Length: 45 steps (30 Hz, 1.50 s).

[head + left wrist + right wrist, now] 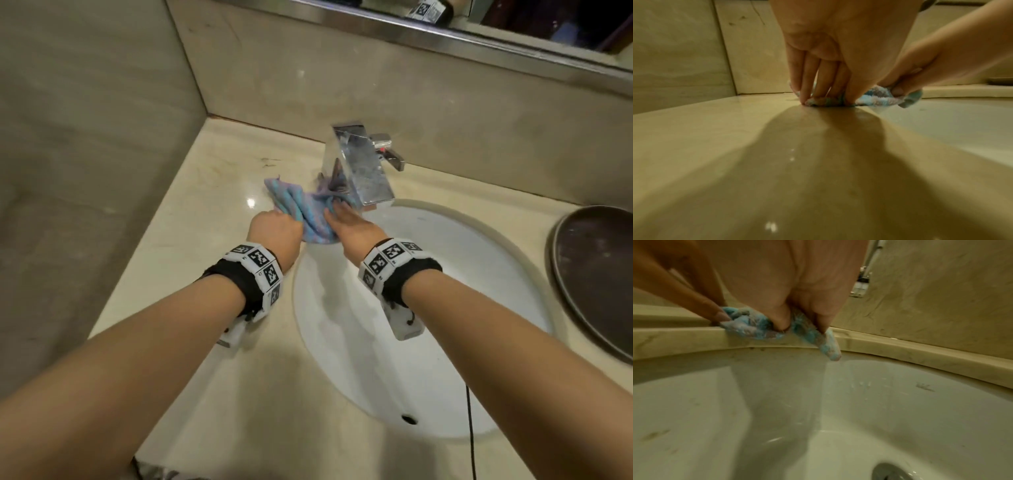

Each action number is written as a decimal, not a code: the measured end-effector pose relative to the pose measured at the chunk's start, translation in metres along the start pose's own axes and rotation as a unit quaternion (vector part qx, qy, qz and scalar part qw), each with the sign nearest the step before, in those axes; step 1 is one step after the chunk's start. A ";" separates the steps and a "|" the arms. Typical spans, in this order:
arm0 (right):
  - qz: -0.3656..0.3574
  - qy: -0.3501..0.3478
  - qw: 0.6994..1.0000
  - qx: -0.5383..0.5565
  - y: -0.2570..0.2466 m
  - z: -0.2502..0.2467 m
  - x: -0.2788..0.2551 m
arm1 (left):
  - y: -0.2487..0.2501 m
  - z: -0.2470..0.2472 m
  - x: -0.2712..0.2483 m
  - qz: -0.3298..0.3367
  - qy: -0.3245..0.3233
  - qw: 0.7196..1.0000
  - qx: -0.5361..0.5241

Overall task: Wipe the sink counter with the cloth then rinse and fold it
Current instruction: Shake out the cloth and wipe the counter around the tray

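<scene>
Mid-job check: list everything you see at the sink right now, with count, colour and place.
cloth: one, blue and lilac striped, bunched on the counter's edge beside the faucet, one end hanging over the basin
counter: one, beige marble, around the basin
basin: one, white, set into the counter
faucet: one, chrome, behind the basin
tray: one, dark brown, at the counter's right edge
mirror: one, steel-framed, top edge
left hand: grips the cloth
right hand: grips the cloth
</scene>
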State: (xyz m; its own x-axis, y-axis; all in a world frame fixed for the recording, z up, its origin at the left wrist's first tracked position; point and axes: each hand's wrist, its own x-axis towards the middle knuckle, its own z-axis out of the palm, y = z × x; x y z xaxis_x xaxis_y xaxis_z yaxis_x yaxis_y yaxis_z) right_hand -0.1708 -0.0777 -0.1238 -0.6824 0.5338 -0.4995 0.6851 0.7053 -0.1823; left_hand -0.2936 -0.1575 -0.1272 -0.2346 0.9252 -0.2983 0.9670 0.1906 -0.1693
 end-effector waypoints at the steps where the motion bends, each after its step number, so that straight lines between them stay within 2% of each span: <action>1: 0.012 0.009 1.000 0.006 0.011 -0.003 -0.005 | 0.008 -0.002 -0.001 0.010 0.001 1.000 0.013; 3: 0.036 0.031 0.999 0.003 0.037 -0.009 -0.010 | 0.021 -0.013 -0.002 0.010 -0.001 0.999 0.043; 6: 0.076 0.028 0.996 -0.021 0.081 -0.015 -0.013 | 0.037 -0.020 0.007 0.006 0.065 0.998 -0.008; 8: 0.100 0.018 0.994 -0.025 0.109 -0.018 -0.014 | 0.055 -0.021 0.012 0.010 0.049 0.998 -0.027; 10: 0.124 0.013 0.992 -0.017 0.134 -0.020 -0.015 | 0.074 -0.014 0.023 0.008 0.065 0.996 -0.064; 12: 0.141 0.012 0.990 -0.014 0.157 -0.017 -0.016 | 0.091 -0.017 0.031 0.004 0.055 0.995 -0.080; 17: 0.181 0.011 0.983 0.011 0.209 -0.009 -0.031 | 0.131 -0.035 0.063 0.015 0.000 0.999 -0.047; 21: 0.233 0.006 0.972 0.037 0.245 -0.006 -0.052 | 0.153 -0.039 0.092 0.030 0.057 0.993 -0.096; 23: 0.262 0.007 0.964 0.046 0.259 -0.003 -0.064 | 0.170 -0.045 0.102 0.050 0.052 0.991 -0.110; 27: 0.272 0.003 0.960 0.061 0.269 -0.002 -0.079 | 0.198 -0.054 0.116 0.054 0.044 0.989 -0.129; 30: 0.263 0.005 0.964 0.031 0.266 -0.006 -0.079 | 0.202 -0.055 0.120 0.047 0.045 0.991 -0.116; 37: 0.234 0.033 0.971 -0.041 0.253 -0.014 -0.096 | 0.198 -0.055 0.113 0.098 0.030 0.991 -0.087; 42: 0.240 0.030 0.970 -0.037 0.242 -0.008 -0.115 | 0.199 -0.055 0.097 0.146 0.021 0.988 -0.054; 45: 0.226 0.018 0.974 -0.020 0.240 0.000 -0.134 | 0.199 -0.053 0.083 0.157 0.011 0.984 -0.080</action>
State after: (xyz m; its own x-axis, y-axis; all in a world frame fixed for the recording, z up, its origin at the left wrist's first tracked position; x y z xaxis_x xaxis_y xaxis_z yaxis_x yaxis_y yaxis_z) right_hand 0.0850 0.0195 -0.1003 -0.3213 0.8094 -0.4916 0.9078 0.4110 0.0832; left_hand -0.1151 -0.0256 -0.1361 0.0790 0.9532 -0.2918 0.9952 -0.0585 0.0782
